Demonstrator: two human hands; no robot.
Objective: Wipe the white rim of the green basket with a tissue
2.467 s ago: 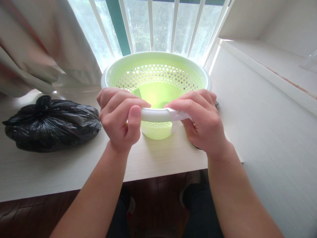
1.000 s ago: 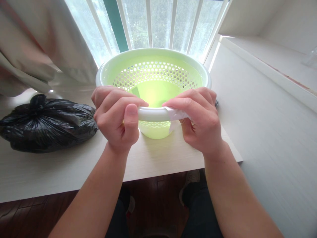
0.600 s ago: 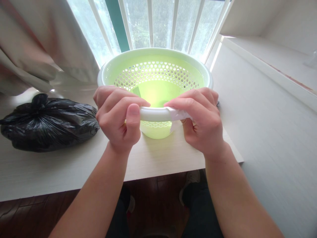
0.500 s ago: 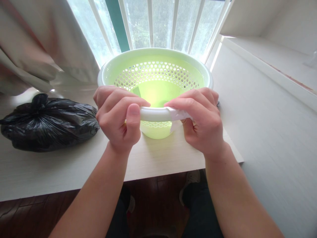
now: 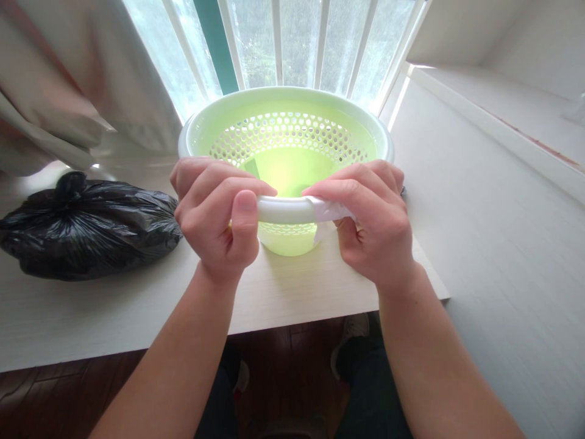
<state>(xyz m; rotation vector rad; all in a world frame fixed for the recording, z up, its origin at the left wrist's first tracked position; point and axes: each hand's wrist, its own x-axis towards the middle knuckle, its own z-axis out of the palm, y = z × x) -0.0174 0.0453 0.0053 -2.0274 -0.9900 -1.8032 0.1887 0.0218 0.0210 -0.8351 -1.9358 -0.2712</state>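
A light green plastic laundry basket (image 5: 290, 210) with a pale rim and rows of round holes stands on a white wooden ledge (image 5: 292, 299) by the window. My left hand (image 5: 219, 213) is closed over the near rim on its left side, thumb pressing the outside. On the right part of the same rim, my right hand (image 5: 370, 213) is wrapped with its thumb underneath. A crumpled whitish piece (image 5: 331, 210), perhaps tape or film, clings to the rim beside my right fingers. The basket's inside glows green, and I cannot make out anything lying in it.
To the left lies a tied black plastic bag (image 5: 91, 228), close to my left hand. Behind the basket is a barred window (image 5: 297, 42), with a curtain (image 5: 68, 79) at its left. A white panel (image 5: 493, 213) rises on the right. The ledge's front edge drops to a dark floor (image 5: 283, 372).
Almost nothing differs. Both hands keep their hold on the rim, and the basket's far rim appears very slightly higher in view.
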